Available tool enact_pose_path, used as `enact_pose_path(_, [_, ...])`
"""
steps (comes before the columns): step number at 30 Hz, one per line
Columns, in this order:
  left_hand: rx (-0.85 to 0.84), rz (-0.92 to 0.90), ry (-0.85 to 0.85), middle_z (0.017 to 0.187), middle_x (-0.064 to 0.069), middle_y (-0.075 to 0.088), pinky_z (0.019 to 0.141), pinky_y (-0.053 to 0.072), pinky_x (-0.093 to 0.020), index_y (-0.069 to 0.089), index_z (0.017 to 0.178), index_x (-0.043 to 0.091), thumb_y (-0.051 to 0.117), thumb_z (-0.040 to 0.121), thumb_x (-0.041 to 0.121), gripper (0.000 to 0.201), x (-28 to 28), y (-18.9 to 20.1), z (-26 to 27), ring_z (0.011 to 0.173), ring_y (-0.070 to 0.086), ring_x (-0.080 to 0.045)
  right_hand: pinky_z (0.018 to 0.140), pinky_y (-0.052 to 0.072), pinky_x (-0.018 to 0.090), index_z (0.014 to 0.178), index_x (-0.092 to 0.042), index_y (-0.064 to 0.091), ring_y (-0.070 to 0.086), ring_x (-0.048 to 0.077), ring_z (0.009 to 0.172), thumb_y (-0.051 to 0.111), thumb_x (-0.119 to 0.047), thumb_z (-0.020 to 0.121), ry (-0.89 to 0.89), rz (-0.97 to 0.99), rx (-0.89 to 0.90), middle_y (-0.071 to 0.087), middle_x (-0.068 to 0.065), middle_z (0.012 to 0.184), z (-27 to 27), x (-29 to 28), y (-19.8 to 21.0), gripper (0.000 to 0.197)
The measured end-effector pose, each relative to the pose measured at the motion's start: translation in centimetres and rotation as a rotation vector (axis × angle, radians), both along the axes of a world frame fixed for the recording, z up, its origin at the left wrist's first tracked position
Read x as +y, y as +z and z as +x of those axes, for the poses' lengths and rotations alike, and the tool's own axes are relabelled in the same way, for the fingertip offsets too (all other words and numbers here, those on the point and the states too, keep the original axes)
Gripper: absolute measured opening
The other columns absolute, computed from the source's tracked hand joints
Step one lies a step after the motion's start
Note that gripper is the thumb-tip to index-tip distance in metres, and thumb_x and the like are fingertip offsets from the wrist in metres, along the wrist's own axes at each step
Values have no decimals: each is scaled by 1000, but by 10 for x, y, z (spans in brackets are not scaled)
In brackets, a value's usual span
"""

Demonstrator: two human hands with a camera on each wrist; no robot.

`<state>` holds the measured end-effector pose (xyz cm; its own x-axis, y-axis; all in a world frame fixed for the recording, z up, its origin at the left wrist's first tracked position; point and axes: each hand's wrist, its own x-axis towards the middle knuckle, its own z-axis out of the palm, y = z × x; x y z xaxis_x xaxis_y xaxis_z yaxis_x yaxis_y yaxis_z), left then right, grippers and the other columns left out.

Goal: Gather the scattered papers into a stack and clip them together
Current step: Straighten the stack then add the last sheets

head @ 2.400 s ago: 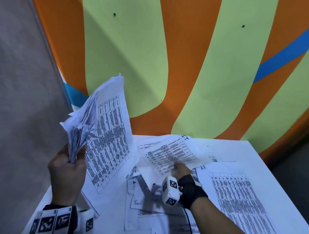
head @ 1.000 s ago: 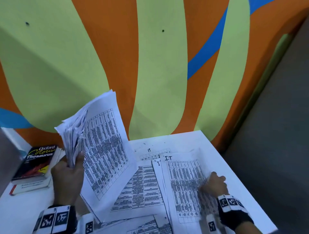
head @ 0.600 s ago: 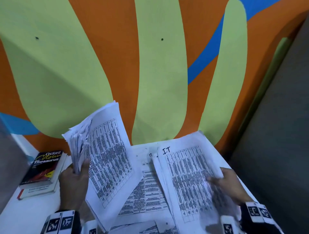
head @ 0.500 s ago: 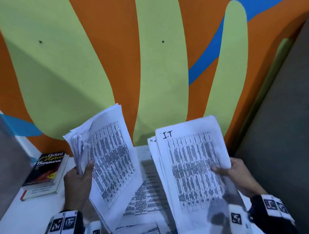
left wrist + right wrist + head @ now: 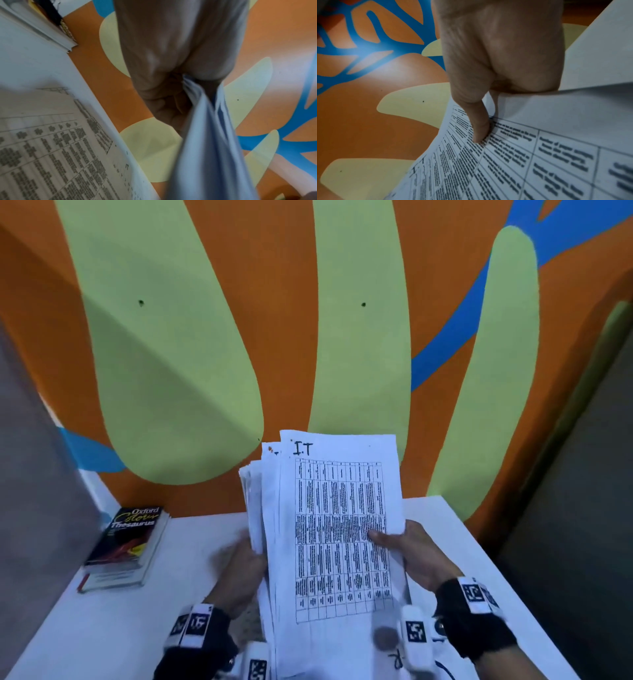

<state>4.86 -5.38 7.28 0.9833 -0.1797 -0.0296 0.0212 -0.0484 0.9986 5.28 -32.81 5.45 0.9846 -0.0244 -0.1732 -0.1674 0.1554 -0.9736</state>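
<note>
A thick stack of printed papers (image 5: 337, 529) stands upright above the white table (image 5: 191, 542), its front sheet marked "I.T" over a table of text. My left hand (image 5: 245, 559) grips the stack's left edge, and in the left wrist view the left hand (image 5: 171, 81) is curled round a bundle of sheets (image 5: 205, 135). My right hand (image 5: 400, 542) holds the right edge. In the right wrist view its thumb (image 5: 479, 128) presses on the printed front sheet (image 5: 530, 155). The sheet edges are uneven at the top left.
An Oxford Thesaurus book (image 5: 130, 542) lies on another book at the table's left, near the orange and green wall (image 5: 342, 337). A sheet with handwriting (image 5: 397, 659) lies on the table under my right wrist. The table's right edge drops to a dark floor.
My right hand lifted the sheets off the table and brought them left against the bundle in my left hand. The two bundles now form one upright stack held by both hands.
</note>
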Motion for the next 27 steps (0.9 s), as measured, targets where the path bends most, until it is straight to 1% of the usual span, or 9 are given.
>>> enact_pose_path(3, [17, -29, -37, 97, -6, 75, 70, 58, -31, 68, 107, 8, 64, 87, 14, 21, 9, -8, 1, 95, 70, -26, 93, 51, 33, 118, 3, 59, 65, 27, 109, 77, -3, 72, -40, -29, 11, 70, 15, 115, 2, 3, -5, 50])
enact_pose_path(7, [68, -46, -106, 109, -5, 72, 82, 57, -39, 63, 119, 14, 75, 60, 61, 76, 15, -12, 5, 100, 69, -23, 81, 54, 27, 117, 0, 60, 66, 28, 106, 73, 4, 74, -43, -44, -13, 71, 14, 113, -1, 7, -8, 45])
enact_pose_path(10, [112, -173, -16, 112, -2, 71, 93, 51, -45, 63, 119, 20, 54, 76, 72, 68, 16, -15, 8, 104, 67, -21, 72, 55, 23, 102, 0, 67, 68, 25, 92, 73, 7, 74, -136, -70, -85, 75, 9, 96, -5, 13, -4, 29])
enact_pose_path(12, [-37, -159, 63, 95, 7, 75, 81, 55, -34, 66, 108, 19, 60, 64, 77, 73, 11, -13, 6, 89, 70, -12, 73, 55, 27, 96, -1, 68, 66, 24, 86, 75, 6, 73, -227, -108, -161, 74, 4, 85, -9, 19, 2, 25])
enact_pose_path(16, [-303, -85, 240, 80, 10, 75, 67, 55, -27, 70, 87, 19, 78, 71, 34, 24, -1, 4, 3, 77, 71, -11, 88, 49, 16, 114, -13, 62, 64, -3, 99, 78, -13, 76, -312, -366, -411, 69, -12, 106, -15, 34, 19, 41])
enact_pose_path(19, [-407, -69, 301, 66, 4, 68, 63, 48, -27, 68, 70, 19, 76, 73, 43, 26, 0, 17, 11, 59, 60, -12, 71, 43, -3, 111, -20, 55, 58, -23, 83, 77, -15, 78, -351, -457, -534, 61, -25, 95, -16, 40, 33, 40])
enact_pose_path(24, [-422, 10, 195, 60, -4, 41, 56, 28, -28, 60, 66, 4, 64, 77, 61, 58, 11, 24, 19, 56, 33, -14, 78, 48, 8, 112, -19, 58, 62, -12, 93, 83, -28, 69, -253, -470, -542, 68, -18, 101, -12, 31, 41, 51])
enact_pose_path(26, [-339, -81, 127, 64, 2, 57, 64, 40, -27, 70, 74, 12, 65, 84, 47, 36, 16, 23, 23, 58, 49, -13, 80, 52, 20, 111, -16, 63, 67, 1, 95, 85, -30, 66, -73, -435, -413, 73, -9, 104, -10, 19, 40, 52])
enact_pose_path(27, [-278, -125, 71, 81, 2, 70, 79, 47, -32, 73, 85, 15, 66, 85, 41, 27, 18, 21, 25, 76, 64, -13, 75, 52, 25, 104, -11, 66, 69, 6, 87, 84, -26, 67, 7, -406, -365, 75, -5, 96, -10, 14, 37, 44])
